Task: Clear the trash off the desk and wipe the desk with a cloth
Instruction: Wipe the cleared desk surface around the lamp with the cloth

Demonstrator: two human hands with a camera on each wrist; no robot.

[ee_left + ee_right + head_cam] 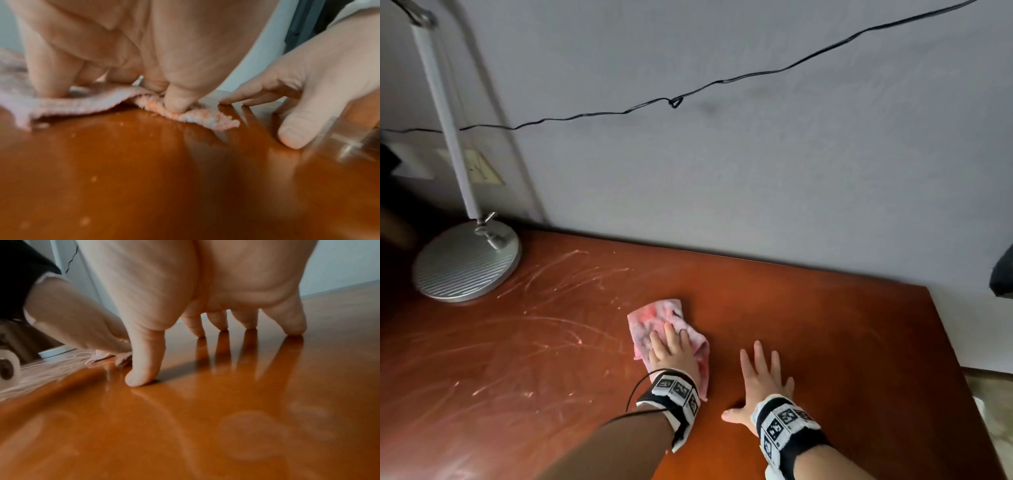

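Note:
A pink, stained cloth lies on the reddish-brown desk, left of its middle. My left hand lies flat on top of the cloth and presses it down. In the left wrist view the thumb pushes a fold of the cloth onto the wood. My right hand rests spread on the bare desk just right of the cloth, with fingertips and thumb touching the surface. No trash shows near the hands.
A silver lamp base stands at the back left. Pale smear marks cross the desk's left half. A toilet paper roll sits far left. A black cable hangs along the wall. The desk's right edge is near.

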